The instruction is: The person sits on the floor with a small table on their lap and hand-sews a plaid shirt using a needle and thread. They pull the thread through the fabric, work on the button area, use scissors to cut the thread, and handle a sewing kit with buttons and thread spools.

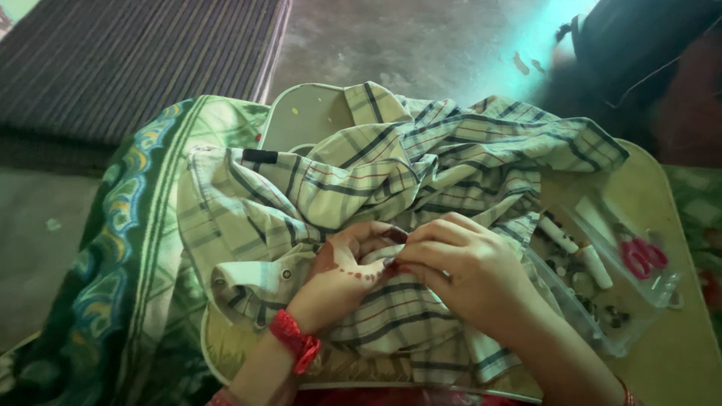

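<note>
Both hands meet on a crumpled plaid shirt (391, 188) heaped on a cream tray (304, 113). The left hand (342, 274) and right hand (459, 267) pinch one fold between fingertips. Just right of the right hand lies a clear box (624, 331) holding pink scissors (641, 257).

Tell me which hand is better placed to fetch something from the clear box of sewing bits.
Probably the right hand: the clear box lies right beside it on the tray. The left hand sits farther off, pinching the plaid shirt.
</note>
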`<state>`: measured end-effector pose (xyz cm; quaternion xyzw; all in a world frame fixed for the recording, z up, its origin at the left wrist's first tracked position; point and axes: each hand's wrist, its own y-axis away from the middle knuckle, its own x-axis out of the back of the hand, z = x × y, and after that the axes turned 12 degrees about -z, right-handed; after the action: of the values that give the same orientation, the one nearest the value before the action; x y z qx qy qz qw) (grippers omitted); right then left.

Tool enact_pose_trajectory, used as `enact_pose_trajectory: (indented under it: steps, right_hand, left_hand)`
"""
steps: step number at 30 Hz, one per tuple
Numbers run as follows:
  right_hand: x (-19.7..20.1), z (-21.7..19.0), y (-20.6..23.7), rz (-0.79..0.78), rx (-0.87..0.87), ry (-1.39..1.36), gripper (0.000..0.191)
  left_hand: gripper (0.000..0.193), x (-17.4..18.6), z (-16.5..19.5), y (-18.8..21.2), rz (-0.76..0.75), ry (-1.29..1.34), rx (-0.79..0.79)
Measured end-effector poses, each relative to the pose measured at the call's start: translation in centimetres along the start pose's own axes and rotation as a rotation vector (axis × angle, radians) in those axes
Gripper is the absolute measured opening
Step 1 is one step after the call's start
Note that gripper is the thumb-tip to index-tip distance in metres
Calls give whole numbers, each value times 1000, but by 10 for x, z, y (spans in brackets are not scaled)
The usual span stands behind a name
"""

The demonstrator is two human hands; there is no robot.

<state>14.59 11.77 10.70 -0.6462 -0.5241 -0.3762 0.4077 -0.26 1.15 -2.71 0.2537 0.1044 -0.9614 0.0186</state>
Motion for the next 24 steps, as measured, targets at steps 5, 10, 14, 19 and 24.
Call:
enact_pose_trajectory:
  steps: [5, 10, 14, 19, 24]
  right_hand:
    - [-2, -10, 3, 173, 121, 159, 18]
    - [6, -12, 28, 345, 49, -423, 12]
    - [36, 7, 59, 602, 57, -1515, 31]
    - [58, 38, 107, 517, 237, -1833, 25]
    - [57, 44, 114, 330, 406, -1766, 18]
  left_hand:
    - [32, 1, -7, -1, 40, 25, 55]
    - [32, -10, -6, -4, 136, -226, 69]
    - [26, -11, 8, -7, 143, -507, 79]
    - [28, -22, 20, -6, 244, -591, 274]
    - [28, -28, 29, -8, 294, -703, 360]
